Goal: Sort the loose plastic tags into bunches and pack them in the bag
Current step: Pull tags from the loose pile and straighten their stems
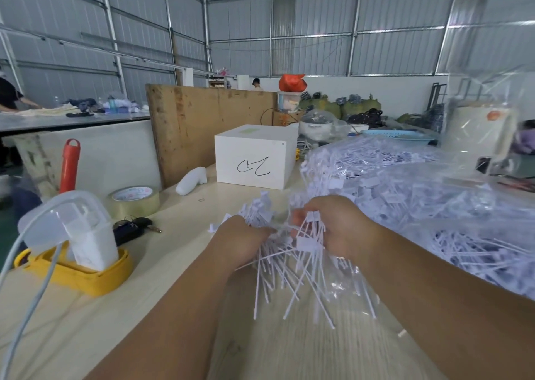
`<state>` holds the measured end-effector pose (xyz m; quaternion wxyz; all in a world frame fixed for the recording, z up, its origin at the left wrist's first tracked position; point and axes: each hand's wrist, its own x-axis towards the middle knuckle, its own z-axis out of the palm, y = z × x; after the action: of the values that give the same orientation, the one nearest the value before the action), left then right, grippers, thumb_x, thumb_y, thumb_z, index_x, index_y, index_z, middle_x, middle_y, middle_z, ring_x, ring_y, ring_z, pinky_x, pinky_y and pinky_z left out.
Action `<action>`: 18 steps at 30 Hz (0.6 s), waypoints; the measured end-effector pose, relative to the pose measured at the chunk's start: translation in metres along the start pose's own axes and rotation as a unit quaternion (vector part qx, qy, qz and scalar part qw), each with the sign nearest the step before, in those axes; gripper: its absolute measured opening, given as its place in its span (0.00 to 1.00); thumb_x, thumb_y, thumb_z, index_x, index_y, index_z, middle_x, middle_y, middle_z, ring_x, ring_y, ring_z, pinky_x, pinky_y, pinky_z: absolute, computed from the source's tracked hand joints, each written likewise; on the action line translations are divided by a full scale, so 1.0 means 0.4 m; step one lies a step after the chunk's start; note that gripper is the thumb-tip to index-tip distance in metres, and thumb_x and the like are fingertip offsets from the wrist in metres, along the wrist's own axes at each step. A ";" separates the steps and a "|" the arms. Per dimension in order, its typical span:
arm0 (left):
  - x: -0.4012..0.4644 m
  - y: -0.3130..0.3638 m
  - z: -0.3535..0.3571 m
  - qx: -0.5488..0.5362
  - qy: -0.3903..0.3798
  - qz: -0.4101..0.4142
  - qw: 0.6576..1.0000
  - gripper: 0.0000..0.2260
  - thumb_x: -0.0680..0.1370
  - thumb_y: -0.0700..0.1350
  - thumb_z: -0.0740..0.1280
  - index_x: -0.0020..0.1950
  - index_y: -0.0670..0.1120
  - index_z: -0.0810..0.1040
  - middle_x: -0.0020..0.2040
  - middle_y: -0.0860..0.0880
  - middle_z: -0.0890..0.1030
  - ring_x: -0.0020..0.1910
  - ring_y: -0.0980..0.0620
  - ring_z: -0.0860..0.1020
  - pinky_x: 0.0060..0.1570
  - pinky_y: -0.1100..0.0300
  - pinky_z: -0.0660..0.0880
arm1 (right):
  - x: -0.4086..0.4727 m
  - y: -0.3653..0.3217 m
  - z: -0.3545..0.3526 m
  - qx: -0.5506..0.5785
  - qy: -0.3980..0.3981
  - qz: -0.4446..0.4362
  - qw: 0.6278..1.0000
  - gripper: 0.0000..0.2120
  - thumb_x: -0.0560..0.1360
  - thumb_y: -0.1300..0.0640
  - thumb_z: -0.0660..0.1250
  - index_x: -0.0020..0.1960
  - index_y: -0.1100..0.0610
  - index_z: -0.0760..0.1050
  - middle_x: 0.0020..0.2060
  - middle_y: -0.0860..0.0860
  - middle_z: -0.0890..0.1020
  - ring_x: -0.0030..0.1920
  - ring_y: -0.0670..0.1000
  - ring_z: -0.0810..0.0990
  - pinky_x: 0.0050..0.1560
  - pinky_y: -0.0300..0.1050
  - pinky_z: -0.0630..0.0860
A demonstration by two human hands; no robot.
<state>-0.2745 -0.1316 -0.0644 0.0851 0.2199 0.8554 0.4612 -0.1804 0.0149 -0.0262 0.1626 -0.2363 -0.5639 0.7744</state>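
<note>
Both hands hold one bunch of white plastic tags (289, 275) just above the wooden table (162, 301), flat heads up and thin tails fanning down toward me. My left hand (240, 240) grips the bunch from the left. My right hand (333, 226) grips it from the right, fingers curled round the heads. A large heap of loose tags (405, 191) lies to the right, much of it under or in clear plastic bag film (477, 136). A crumpled piece of clear film (347, 284) lies under the bunch.
A white box (254, 156) with a black scribble stands behind the hands. To the left are a tape roll (134, 201), keys (133, 226), a yellow tray with a white container (78, 261), a white cable (29, 278) and a red tube (69, 165). A plywood board (202, 125) stands behind.
</note>
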 end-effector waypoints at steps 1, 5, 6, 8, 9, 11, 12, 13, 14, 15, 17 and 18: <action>-0.001 -0.001 0.001 0.007 0.003 0.001 1.000 0.18 0.74 0.50 0.70 0.29 0.48 0.67 0.19 0.56 0.65 0.20 0.58 0.66 0.29 0.60 0.61 | -0.006 -0.008 -0.003 0.021 0.012 -0.022 0.999 0.09 0.76 0.71 0.58 0.55 0.66 0.70 0.34 0.62 0.77 0.29 0.56 0.77 0.36 0.52 0.80; 0.002 -0.005 0.005 0.036 0.010 0.000 0.999 0.16 0.74 0.45 0.69 0.30 0.47 0.65 0.22 0.54 0.66 0.22 0.55 0.66 0.29 0.62 0.62 | -0.018 -0.051 -0.030 0.041 0.065 -0.096 0.992 0.24 0.78 0.69 0.61 0.72 0.63 0.62 0.36 0.58 0.77 0.30 0.51 0.77 0.31 0.44 0.73; 0.003 -0.006 0.006 0.047 0.010 0.001 0.999 0.14 0.74 0.45 0.69 0.32 0.46 0.66 0.25 0.52 0.68 0.24 0.54 0.67 0.29 0.62 0.63 | -0.023 -0.062 -0.040 0.043 0.070 -0.113 0.990 0.26 0.77 0.70 0.62 0.73 0.62 0.61 0.37 0.58 0.77 0.30 0.51 0.76 0.31 0.44 0.72; 0.000 -0.004 0.008 0.072 0.011 0.005 0.997 0.11 0.74 0.45 0.68 0.36 0.45 0.69 0.29 0.49 0.71 0.27 0.52 0.69 0.29 0.63 0.64 | -0.036 -0.079 -0.059 0.042 0.079 -0.139 0.986 0.26 0.77 0.70 0.63 0.72 0.60 0.62 0.37 0.57 0.77 0.29 0.51 0.76 0.32 0.46 0.74; -0.004 -0.002 0.010 0.083 0.016 0.005 0.996 0.09 0.74 0.46 0.68 0.38 0.44 0.71 0.31 0.49 0.73 0.28 0.52 0.71 0.29 0.63 0.65 | -0.044 -0.085 -0.069 0.046 0.083 -0.148 0.984 0.23 0.77 0.70 0.63 0.69 0.59 0.63 0.38 0.57 0.77 0.29 0.51 0.76 0.32 0.47 0.75; -0.012 0.004 0.010 0.095 0.040 0.001 0.995 0.10 0.74 0.49 0.67 0.43 0.43 0.72 0.37 0.49 0.77 0.33 0.51 0.75 0.34 0.60 0.69 | -0.061 -0.095 -0.088 0.068 0.083 -0.161 0.981 0.17 0.77 0.71 0.61 0.62 0.57 0.65 0.37 0.56 0.76 0.28 0.50 0.74 0.30 0.45 0.74; -0.018 0.011 0.009 0.095 0.059 0.003 0.994 0.09 0.74 0.50 0.67 0.45 0.44 0.73 0.40 0.49 0.77 0.38 0.49 0.77 0.38 0.58 0.71 | -0.069 -0.098 -0.099 0.081 0.084 -0.165 0.979 0.15 0.77 0.71 0.60 0.59 0.57 0.65 0.36 0.56 0.75 0.28 0.50 0.73 0.29 0.44 0.73; -0.024 0.021 0.007 0.094 0.082 0.012 0.992 0.09 0.74 0.51 0.66 0.45 0.46 0.72 0.41 0.48 0.77 0.40 0.48 0.78 0.39 0.57 0.71 | -0.077 -0.102 -0.110 0.092 0.084 -0.169 0.978 0.13 0.77 0.72 0.60 0.56 0.58 0.65 0.35 0.56 0.74 0.28 0.51 0.72 0.29 0.44 0.72; -0.032 0.037 0.006 0.088 0.105 0.029 0.990 0.10 0.75 0.52 0.66 0.46 0.46 0.73 0.41 0.49 0.77 0.40 0.47 0.78 0.38 0.57 0.70 | -0.087 -0.104 -0.122 0.103 0.083 -0.173 0.976 0.12 0.77 0.73 0.60 0.53 0.58 0.65 0.34 0.56 0.74 0.28 0.51 0.72 0.30 0.44 0.71; -0.039 0.056 0.008 0.075 0.122 0.051 0.988 0.11 0.76 0.53 0.65 0.45 0.46 0.73 0.39 0.49 0.77 0.38 0.48 0.77 0.35 0.58 0.68 | -0.096 -0.106 -0.136 0.111 0.081 -0.177 0.974 0.11 0.77 0.73 0.59 0.51 0.59 0.65 0.34 0.57 0.73 0.28 0.51 0.71 0.30 0.44 0.70; -0.057 0.109 0.026 0.021 0.105 0.083 0.991 0.14 0.77 0.55 0.64 0.40 0.45 0.74 0.33 0.51 0.74 0.35 0.48 0.74 0.32 0.59 0.64 | -0.110 -0.104 -0.163 0.112 0.078 -0.184 0.973 0.11 0.76 0.74 0.59 0.50 0.59 0.65 0.33 0.57 0.71 0.29 0.52 0.71 0.29 0.44 0.70; -0.071 0.139 0.042 -0.014 0.068 0.079 0.994 0.17 0.78 0.57 0.63 0.38 0.45 0.75 0.30 0.51 0.73 0.33 0.49 0.73 0.31 0.59 0.63 | -0.117 -0.102 -0.175 0.110 0.074 -0.187 0.973 0.12 0.76 0.73 0.59 0.52 0.59 0.65 0.34 0.57 0.70 0.29 0.52 0.70 0.29 0.44 0.69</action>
<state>-0.2268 -0.1051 -0.0294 -0.0066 0.2540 0.8326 0.4921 -0.1033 0.0593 0.0036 0.3708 -0.1636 -0.4961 0.7678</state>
